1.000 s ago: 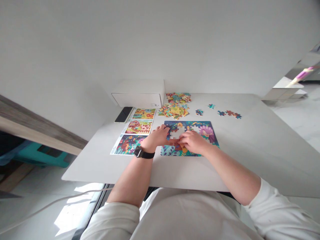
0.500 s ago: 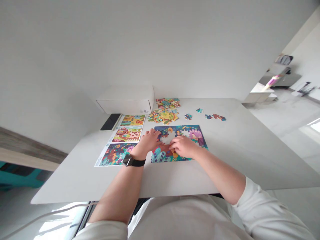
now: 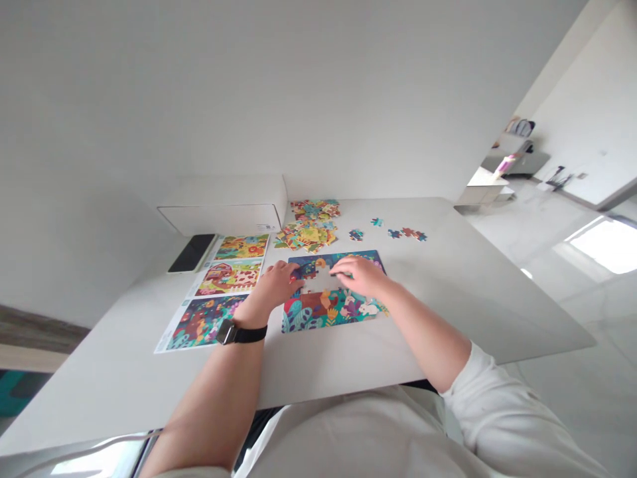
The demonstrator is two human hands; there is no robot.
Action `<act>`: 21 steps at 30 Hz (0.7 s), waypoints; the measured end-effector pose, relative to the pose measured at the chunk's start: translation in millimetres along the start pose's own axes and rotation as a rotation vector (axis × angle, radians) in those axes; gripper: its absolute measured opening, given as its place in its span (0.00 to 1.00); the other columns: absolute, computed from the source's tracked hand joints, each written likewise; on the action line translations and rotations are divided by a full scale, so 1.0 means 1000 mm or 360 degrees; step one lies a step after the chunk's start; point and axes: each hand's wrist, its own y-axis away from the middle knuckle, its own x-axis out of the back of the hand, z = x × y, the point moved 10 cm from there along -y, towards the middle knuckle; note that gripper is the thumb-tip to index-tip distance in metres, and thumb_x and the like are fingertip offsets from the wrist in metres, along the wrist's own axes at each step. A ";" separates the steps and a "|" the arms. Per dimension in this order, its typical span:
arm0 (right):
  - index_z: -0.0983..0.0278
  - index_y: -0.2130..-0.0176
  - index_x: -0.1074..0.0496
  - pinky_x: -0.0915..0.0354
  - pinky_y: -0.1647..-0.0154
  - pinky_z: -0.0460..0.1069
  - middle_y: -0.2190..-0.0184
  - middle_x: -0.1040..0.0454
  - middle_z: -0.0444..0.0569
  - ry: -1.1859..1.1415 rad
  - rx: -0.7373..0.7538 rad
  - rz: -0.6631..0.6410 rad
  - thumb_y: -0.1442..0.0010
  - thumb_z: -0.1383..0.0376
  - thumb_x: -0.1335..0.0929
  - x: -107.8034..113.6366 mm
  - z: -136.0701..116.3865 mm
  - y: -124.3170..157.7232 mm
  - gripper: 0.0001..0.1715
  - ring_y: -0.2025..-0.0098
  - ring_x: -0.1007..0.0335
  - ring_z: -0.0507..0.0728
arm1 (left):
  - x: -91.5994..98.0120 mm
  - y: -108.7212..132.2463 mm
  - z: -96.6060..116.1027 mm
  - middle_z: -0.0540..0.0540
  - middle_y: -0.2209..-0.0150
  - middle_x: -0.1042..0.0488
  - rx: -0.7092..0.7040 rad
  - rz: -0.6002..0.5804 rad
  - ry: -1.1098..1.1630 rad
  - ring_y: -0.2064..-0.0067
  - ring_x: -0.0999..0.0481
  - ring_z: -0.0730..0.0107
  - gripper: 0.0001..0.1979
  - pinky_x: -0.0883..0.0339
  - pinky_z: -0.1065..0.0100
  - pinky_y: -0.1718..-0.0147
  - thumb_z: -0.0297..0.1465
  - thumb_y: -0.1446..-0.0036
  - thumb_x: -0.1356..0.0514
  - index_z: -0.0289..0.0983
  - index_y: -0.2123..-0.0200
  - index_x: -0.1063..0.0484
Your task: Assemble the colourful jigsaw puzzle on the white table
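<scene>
A partly assembled jigsaw puzzle (image 3: 343,320) lies flat on the white table, with a pale gap in its middle. My left hand (image 3: 277,284) rests on the puzzle's left edge, thumb and fingers apart, a dark watch on the wrist. Over the right side of the gap is my right hand (image 3: 361,275), its fingers reaching out to the left and touching the puzzle. No piece shows in either hand. Part of the puzzle's upper right is hidden under the right hand. A picture sheet (image 3: 199,292) with three printed scenes lies at the left, partly behind my left wrist.
Behind the puzzle sits a pile of loose puzzle pieces (image 3: 308,234). Several separate pieces (image 3: 408,232) lie to its right. A white box (image 3: 219,216) stands against the wall, with a phone (image 3: 192,253) in front of it. A cable (image 3: 99,443) runs below the table's front edge.
My right hand has moved up from the puzzle's lower middle to the right side of the gap, uncovering the lower pieces. The left hand stays at the left edge. The view has shifted right.
</scene>
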 end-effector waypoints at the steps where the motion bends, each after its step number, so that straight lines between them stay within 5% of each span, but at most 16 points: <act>1: 0.56 0.50 0.15 0.27 0.41 0.53 0.49 0.15 0.48 -0.0003 -0.0104 0.0100 0.31 0.70 0.31 0.016 0.018 0.000 0.17 0.47 0.18 0.57 | 0.003 -0.001 0.001 0.37 0.40 0.26 0.0012 0.0039 0.0016 0.39 0.23 0.47 0.22 0.28 0.51 0.38 0.42 0.30 0.40 0.44 0.37 0.27; 4: 0.56 0.48 0.16 0.26 0.42 0.54 0.47 0.15 0.49 0.0017 -0.0501 0.0340 0.31 0.68 0.30 0.060 0.087 0.010 0.16 0.47 0.18 0.58 | 0.012 -0.002 0.008 0.39 0.40 0.25 -0.0021 0.0149 0.0070 0.38 0.23 0.48 0.21 0.28 0.52 0.37 0.42 0.30 0.42 0.43 0.39 0.26; 11: 0.64 0.45 0.18 0.28 0.41 0.54 0.46 0.15 0.57 0.0319 -0.1375 0.0494 0.33 0.65 0.29 0.137 0.231 0.077 0.18 0.44 0.18 0.61 | 0.022 -0.001 0.018 0.40 0.39 0.24 -0.0110 0.0274 0.0194 0.36 0.24 0.50 0.20 0.29 0.53 0.34 0.41 0.30 0.42 0.44 0.39 0.26; 15: 0.65 0.38 0.24 0.30 0.41 0.54 0.43 0.18 0.61 0.0496 -0.1654 0.0527 0.31 0.61 0.29 0.158 0.265 0.103 0.24 0.41 0.21 0.64 | 0.025 -0.001 0.021 0.40 0.39 0.24 -0.0123 0.0325 0.0241 0.37 0.23 0.49 0.20 0.29 0.53 0.35 0.40 0.30 0.42 0.44 0.38 0.27; 21: 0.62 0.37 0.26 0.33 0.38 0.61 0.38 0.21 0.60 0.0696 -0.1691 0.0399 0.33 0.54 0.26 0.145 0.279 0.091 0.30 0.36 0.27 0.70 | 0.025 0.000 0.023 0.39 0.42 0.22 -0.0176 0.0400 0.0295 0.40 0.22 0.47 0.21 0.28 0.51 0.38 0.39 0.31 0.41 0.42 0.37 0.27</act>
